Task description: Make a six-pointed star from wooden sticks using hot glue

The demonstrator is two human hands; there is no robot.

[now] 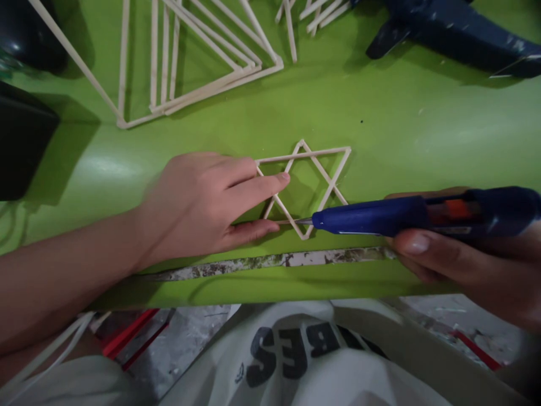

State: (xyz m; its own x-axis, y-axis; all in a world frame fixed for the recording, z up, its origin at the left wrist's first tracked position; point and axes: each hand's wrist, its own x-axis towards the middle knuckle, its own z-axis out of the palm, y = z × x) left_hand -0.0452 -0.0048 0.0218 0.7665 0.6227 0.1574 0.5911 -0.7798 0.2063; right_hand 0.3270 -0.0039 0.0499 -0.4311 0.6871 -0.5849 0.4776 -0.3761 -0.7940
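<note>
A small six-pointed star of thin wooden sticks [313, 154] lies flat on the green table. My left hand [203, 197] rests on the star's left side, index finger and thumb stretched out and apart, the fingertips touching or close to the sticks. My right hand [460, 262] is wrapped round a blue glue gun [376, 216]. The gun's metal nozzle points left, at the sticks near the star's bottom corner, close to my left thumb. Whether the nozzle touches the wood I cannot tell. Part of the star's lower right is hidden behind the gun.
Larger triangular stick frames [211, 88] lie overlapped at the back. Loose sticks [290, 34] and a dark blue object [460, 31] are at the back right. A black box [25, 141] stands on the left. A worn strip [313, 258] runs along the table's near edge.
</note>
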